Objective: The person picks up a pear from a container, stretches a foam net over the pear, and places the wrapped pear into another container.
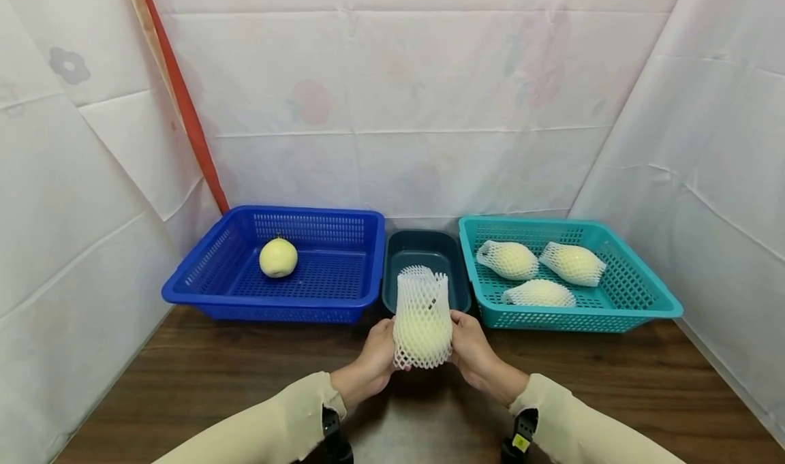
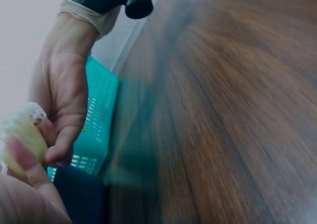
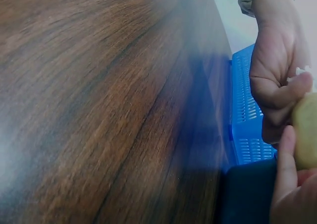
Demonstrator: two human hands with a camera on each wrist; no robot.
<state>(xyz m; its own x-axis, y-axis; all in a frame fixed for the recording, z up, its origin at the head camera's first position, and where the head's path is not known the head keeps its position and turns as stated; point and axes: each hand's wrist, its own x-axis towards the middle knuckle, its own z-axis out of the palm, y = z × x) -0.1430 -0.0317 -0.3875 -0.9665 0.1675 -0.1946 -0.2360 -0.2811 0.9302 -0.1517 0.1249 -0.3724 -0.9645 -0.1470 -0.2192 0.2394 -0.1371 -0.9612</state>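
Note:
Both hands hold a round pale-yellow fruit [image 1: 423, 338], an apple or a pear, sleeved in a white foam net [image 1: 422, 290] whose loose end stands up above it. My left hand [image 1: 373, 360] grips its left side, and my right hand [image 1: 477, 351] grips the right side. Seen from the right wrist, the lower part of the fruit [image 3: 307, 132] shows bare between thumb and fingers. The left wrist view catches only part of the fruit [image 2: 29, 135]. Some fingers are hidden behind the net.
A blue basket [image 1: 276, 308] at left holds one bare fruit [image 1: 279, 257]. In the teal basket [image 1: 570, 319] at right lie three netted fruits [image 1: 508, 259]. Between them sits a dark tray [image 1: 423, 240], partly behind the held fruit. White cloth [image 1: 392, 96] hangs behind the wooden table [image 1: 245, 375].

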